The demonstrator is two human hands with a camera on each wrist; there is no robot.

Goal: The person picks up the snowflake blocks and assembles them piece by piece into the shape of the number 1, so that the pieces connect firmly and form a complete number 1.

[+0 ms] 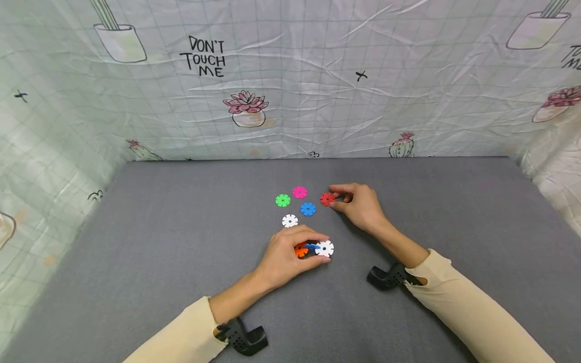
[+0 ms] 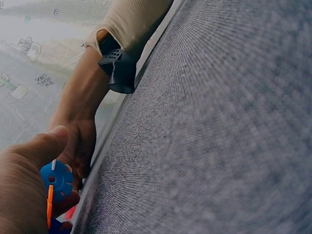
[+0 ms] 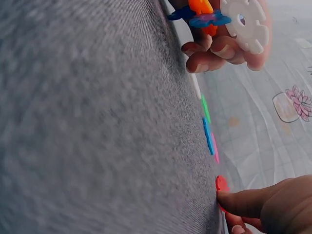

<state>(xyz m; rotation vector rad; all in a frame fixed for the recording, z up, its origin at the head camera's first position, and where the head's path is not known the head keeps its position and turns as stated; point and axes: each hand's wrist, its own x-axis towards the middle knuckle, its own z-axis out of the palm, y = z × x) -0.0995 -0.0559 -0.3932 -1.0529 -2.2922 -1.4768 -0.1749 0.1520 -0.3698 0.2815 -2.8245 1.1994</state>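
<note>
My left hand point(image 1: 282, 256) holds a small chain of slotted plastic discs between thumb and fingers. In it a white notched disc point(image 1: 324, 248) joins a blue disc point(image 2: 60, 179), which slots into an orange disc point(image 1: 300, 250). Another dark blue disc point(image 3: 180, 13) shows beside the orange one in the right wrist view. Farther back, my right hand point(image 1: 362, 207) pinches a red notched disc point(image 1: 327, 199) at its right edge, with the thumb on it. Seen from the right wrist, that red disc is at the table surface.
Left of the red disc lie loose flat discs: pink point(image 1: 299, 192), green point(image 1: 283, 200), blue point(image 1: 307, 209) and white point(image 1: 289, 220). The white one is just beyond my left hand. A grey cloth-covered table point(image 1: 181, 242) ends at a printed curtain point(image 1: 308, 111).
</note>
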